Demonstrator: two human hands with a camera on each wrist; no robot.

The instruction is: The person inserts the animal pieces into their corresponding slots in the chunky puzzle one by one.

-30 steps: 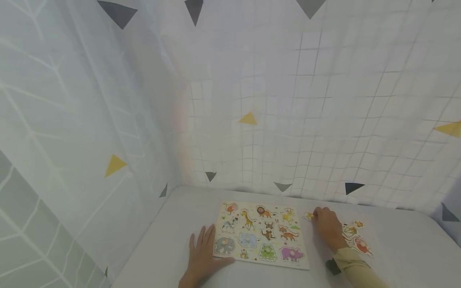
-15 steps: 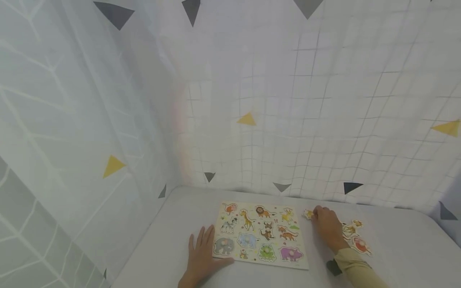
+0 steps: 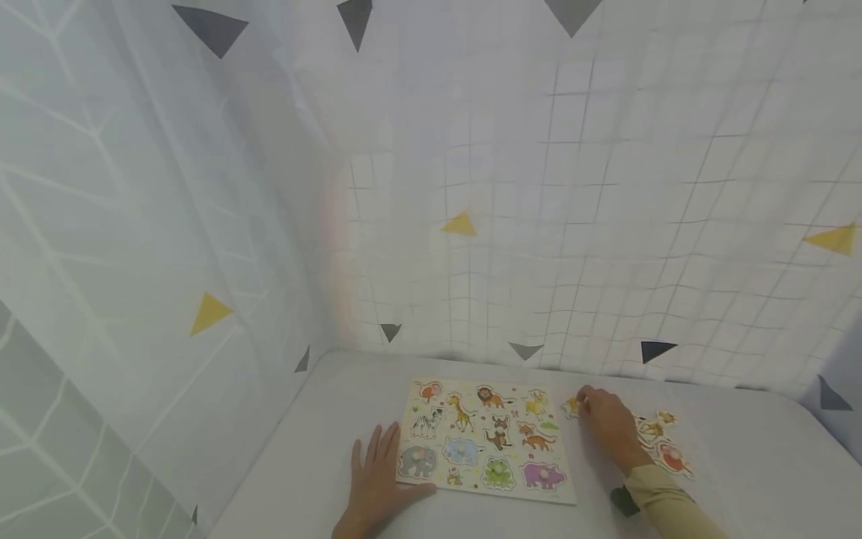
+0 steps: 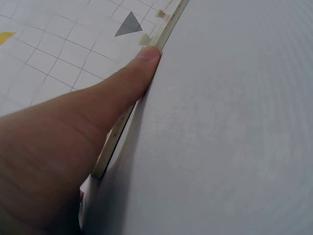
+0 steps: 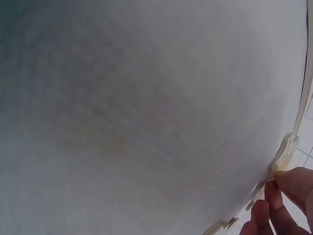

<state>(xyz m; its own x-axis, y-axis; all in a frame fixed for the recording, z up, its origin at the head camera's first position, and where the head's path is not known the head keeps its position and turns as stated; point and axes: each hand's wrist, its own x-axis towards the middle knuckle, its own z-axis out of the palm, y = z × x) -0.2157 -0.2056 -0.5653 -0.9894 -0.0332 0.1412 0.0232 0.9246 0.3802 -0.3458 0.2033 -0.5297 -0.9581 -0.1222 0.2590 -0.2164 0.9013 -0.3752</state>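
Note:
A wooden animal puzzle board (image 3: 481,486) lies flat on the white table. Knobbed pieces, among them the elephant (image 3: 417,462), frog (image 3: 498,473) and purple hippo (image 3: 543,476), sit along its near side. Spread out at the board's left front corner, my left hand (image 3: 377,479) has its thumb along the front edge, as the left wrist view also shows. To the right of the board, my right hand (image 3: 611,427) pinches a small yellowish animal puzzle piece (image 3: 571,407) between thumb and finger. In the right wrist view this puzzle piece (image 5: 283,155) is seen edge-on, low by the table.
Right of my right hand lie several loose puzzle pieces, including a red one (image 3: 672,457) and a yellow-brown one (image 3: 652,429). A patterned cloth wall (image 3: 512,299) rises behind the table, and another (image 3: 148,359) stands at the left.
My right hand shifts slightly left toward the board, with the yellowish puzzle piece moving along. The left hand stays at the board's corner.

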